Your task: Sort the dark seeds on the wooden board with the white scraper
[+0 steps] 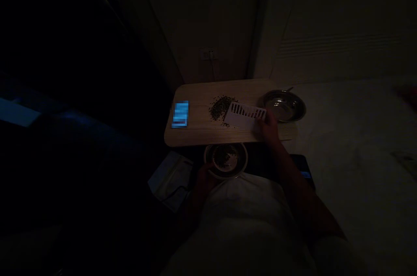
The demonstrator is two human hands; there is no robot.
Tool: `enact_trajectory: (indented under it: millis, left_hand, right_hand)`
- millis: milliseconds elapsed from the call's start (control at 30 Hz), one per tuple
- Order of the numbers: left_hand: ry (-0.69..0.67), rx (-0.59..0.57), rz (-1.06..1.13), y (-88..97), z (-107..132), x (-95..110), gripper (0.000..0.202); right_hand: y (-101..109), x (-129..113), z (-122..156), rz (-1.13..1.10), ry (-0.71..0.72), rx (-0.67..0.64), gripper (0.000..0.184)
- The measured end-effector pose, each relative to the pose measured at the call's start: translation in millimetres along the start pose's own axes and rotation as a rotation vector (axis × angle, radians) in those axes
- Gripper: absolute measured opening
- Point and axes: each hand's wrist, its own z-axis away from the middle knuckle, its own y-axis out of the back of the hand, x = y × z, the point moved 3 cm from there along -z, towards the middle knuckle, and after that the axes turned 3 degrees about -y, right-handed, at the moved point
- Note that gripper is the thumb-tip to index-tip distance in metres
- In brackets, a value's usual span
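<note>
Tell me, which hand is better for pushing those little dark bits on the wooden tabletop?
Probably the right hand: it grips the white slotted plate, which reaches the edge of the dark bits on the wooden tabletop. The left hand is off the tabletop, at the rim of the round bowl.

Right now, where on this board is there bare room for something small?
Bare wood shows on the board between the glowing screen and the dark bits, and along the far edge behind the bits. It's crowded rightward, where the right hand holds the slotted piece beside the metal bowl; the left hand holds the second bowl by the near edge.
</note>
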Motion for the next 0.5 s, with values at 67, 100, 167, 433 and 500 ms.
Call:
enact_trajectory:
  millis: [67,100,167,433,500]
  left_hand:
    - [-0.003,0.059,-0.045,-0.8,4.7,0.5,0.021]
    - [-0.003,0.075,-0.052,-1.2,7.3,0.5,0.023]
    - [0.003,0.072,-0.046,-2.0,11.4,-0.2,0.029]
    - [0.049,0.053,-0.018,6.5,-1.5,-0.6,0.043]
    - [0.044,0.052,-0.021,8.3,-4.3,0.9,0.047]
  right_hand:
    - [-2.4,-1.3,-0.5,-0.021,-0.027,0.002,0.039]
    - [-3.7,-2.1,-0.6,-0.033,-0.043,0.003,0.038]
    - [-6.4,-4.0,-0.4,-0.043,-0.058,-0.004,0.037]
    - [-15.3,-12.7,-1.9,-0.074,-0.054,-0.018,0.032]
    - [-18.2,-14.8,-3.1,-0.093,-0.046,-0.040,0.030]
